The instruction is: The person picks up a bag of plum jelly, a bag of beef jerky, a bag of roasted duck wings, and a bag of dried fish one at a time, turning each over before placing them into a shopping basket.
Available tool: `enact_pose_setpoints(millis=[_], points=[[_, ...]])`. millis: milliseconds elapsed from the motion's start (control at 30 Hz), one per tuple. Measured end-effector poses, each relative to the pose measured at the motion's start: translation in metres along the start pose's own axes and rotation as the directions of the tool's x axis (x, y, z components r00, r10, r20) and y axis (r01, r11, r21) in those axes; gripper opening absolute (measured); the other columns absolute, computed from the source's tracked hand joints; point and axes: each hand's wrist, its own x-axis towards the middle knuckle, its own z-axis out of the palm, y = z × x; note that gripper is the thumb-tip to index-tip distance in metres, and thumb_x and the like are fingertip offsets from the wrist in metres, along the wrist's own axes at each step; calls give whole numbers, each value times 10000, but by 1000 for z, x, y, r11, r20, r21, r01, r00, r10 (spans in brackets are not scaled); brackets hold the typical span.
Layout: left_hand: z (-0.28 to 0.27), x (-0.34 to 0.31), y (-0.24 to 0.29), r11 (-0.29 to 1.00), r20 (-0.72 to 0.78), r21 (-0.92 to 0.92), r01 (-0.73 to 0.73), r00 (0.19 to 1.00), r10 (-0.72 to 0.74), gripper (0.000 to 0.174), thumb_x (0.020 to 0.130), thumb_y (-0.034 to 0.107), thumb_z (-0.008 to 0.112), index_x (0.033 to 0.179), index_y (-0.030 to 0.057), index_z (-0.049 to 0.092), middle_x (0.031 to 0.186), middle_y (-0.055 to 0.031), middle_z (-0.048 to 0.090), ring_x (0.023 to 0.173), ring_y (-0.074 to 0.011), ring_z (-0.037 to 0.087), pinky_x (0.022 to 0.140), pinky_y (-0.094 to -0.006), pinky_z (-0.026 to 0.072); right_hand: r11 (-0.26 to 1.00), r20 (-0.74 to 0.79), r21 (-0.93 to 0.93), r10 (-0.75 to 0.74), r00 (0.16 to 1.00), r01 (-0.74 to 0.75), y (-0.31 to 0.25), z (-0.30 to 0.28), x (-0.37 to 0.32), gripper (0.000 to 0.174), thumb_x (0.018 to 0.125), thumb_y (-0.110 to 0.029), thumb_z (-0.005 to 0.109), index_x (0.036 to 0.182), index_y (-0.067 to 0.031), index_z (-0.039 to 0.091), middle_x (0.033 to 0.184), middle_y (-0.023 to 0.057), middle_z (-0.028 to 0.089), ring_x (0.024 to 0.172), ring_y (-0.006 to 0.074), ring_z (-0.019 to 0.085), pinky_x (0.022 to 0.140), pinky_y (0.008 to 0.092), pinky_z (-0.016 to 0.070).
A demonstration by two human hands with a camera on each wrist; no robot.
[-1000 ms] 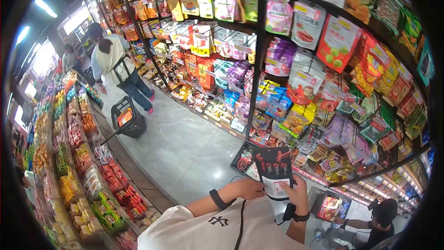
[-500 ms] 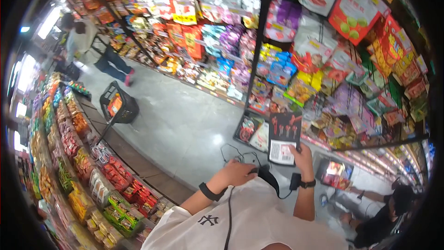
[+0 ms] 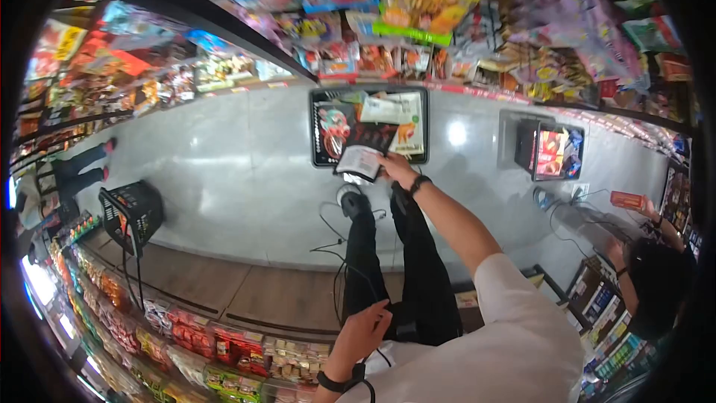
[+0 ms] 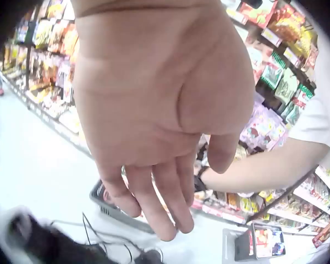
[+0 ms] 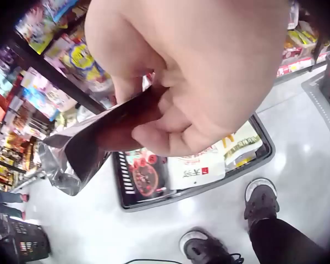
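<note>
My right hand (image 3: 398, 170) pinches a black snack bag (image 3: 362, 155) with a white label panel by its edge, thumb on one side and fingers on the other. The bag is tilted and overlaps the near part of a black shopping basket (image 3: 426, 123) on the floor. Inside the basket lie a dark packet with a red picture (image 3: 333, 128) and a white packet (image 3: 405, 108). Over in the right wrist view, the bag's silvery end (image 5: 63, 170) points left above the basket. My left hand (image 3: 364, 334) hangs near my thigh, fingers loosely bent, holding nothing.
Shelves of bagged snacks (image 3: 432, 0) line the far side; bins of small packs (image 3: 239, 351) run behind me. Another basket (image 3: 133, 209) stands left, and a third (image 3: 526, 149) right, near a crouching person (image 3: 649, 283) holding a red box (image 3: 628, 200). Cables (image 3: 328, 250) trail beside my feet.
The view has tipped down toward the floor. My right hand has carried the black bag down over the basket. My left hand let go of the bag earlier and has dropped toward my thigh.
</note>
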Motion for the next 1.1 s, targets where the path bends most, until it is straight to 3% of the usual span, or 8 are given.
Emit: enact_pose_setpoints(millis=[133,233,300,367,467,667,767,1100], points=[[9,49,-31,989,78,59,138,987,-143,393,1025,179,612,1366,-16,603,1092,-176,742,976,-345,723,841,-391,561,616,5,-774,-224,975,146,44,-26,90,510,1031,-452,437,1202,-34,673,1155,251,720,1107,493,652,980,550,504],[4,75,-44,982,-12,128,137,991,-136,392,1030,185,599,1366,-17,599,1109,-192,738,1007,-347,720,860,-402,561,645,-476,-706,-128,870,-292,112,-75,151,450,1018,-423,507,1221,-49,654,1178,229,719,1117,435,680,957,524,534],[4,85,-51,984,-57,112,141,989,-136,384,1022,185,603,1346,-20,605,1095,-201,736,992,-367,713,853,-423,557,231,-138,-970,-260,956,-77,134,-110,158,363,1027,-368,567,1213,-72,664,1051,191,742,967,362,731,802,462,589],[7,93,-56,989,-70,26,146,987,-144,369,1003,185,619,1306,-26,619,1057,-208,735,945,-401,703,828,-457,551,922,-528,121,373,763,-368,106,-105,153,297,1009,-354,664,1135,-85,678,894,91,719,689,223,691,570,358,563],[8,93,-55,988,-49,36,151,988,-149,358,1002,179,619,1298,-23,622,1049,-206,734,944,-399,703,831,-461,549,828,-439,553,379,815,-87,124,-118,168,271,967,-326,753,1068,-86,680,789,12,648,522,111,555,442,252,458],[1,56,-20,991,-158,126,37,987,-17,355,1016,178,605,1314,-15,620,1058,-208,732,983,-394,704,850,-442,557,980,-324,-66,-200,925,188,159,-160,129,370,868,-194,674,1229,-126,726,1061,111,745,998,303,708,887,442,567],[1,24,8,975,-240,218,-31,967,85,342,1009,197,611,1284,-6,635,1020,-195,733,951,-392,701,832,-467,551,419,-119,-902,-469,875,102,138,-189,72,359,912,-221,659,1248,-115,727,1140,145,741,1024,306,718,891,445,577],[19,-59,83,955,-451,215,-203,847,282,403,1050,334,537,1322,43,603,1055,-188,738,975,-406,695,843,-484,554,856,-351,105,-445,824,507,-106,-136,-206,311,925,-61,697,827,-155,417,752,-50,463,623,66,426,520,255,366]])
